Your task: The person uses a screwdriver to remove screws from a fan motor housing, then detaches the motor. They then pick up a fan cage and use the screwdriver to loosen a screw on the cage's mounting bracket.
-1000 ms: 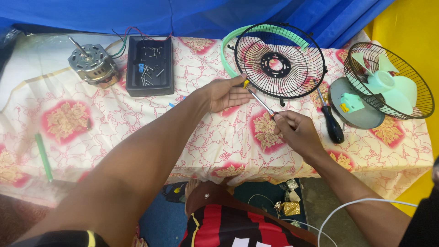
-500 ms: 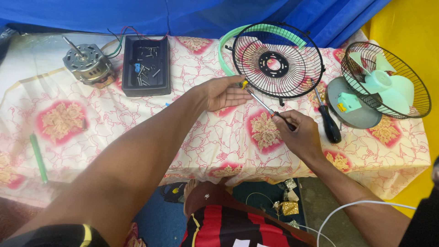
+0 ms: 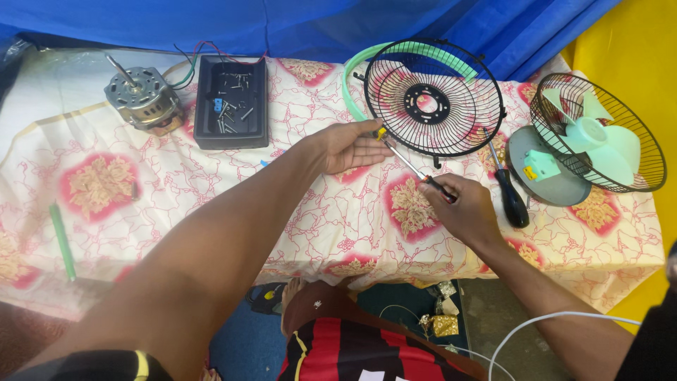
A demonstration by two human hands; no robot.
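My left hand (image 3: 350,146) rests on the patterned tablecloth (image 3: 211,190) with its fingertips pinching a small yellow part (image 3: 381,132) at the lower edge of a black wire fan guard (image 3: 434,97). My right hand (image 3: 462,206) grips the handle of a thin screwdriver (image 3: 409,163), whose shaft slants up-left with its tip at the yellow part. The guard stands tilted on the table with a pale green ring (image 3: 352,70) behind it.
A black-handled screwdriver (image 3: 509,194) lies right of my right hand. A fan base with green blades and a second wire guard (image 3: 599,134) stands far right. A black tray of screws (image 3: 231,101) and an electric motor (image 3: 141,99) sit at back left. A green pen (image 3: 61,240) lies near the left edge.
My right hand has shifted slightly, keeping the screwdriver tip at the yellow part. My left hand stays at the guard's edge.
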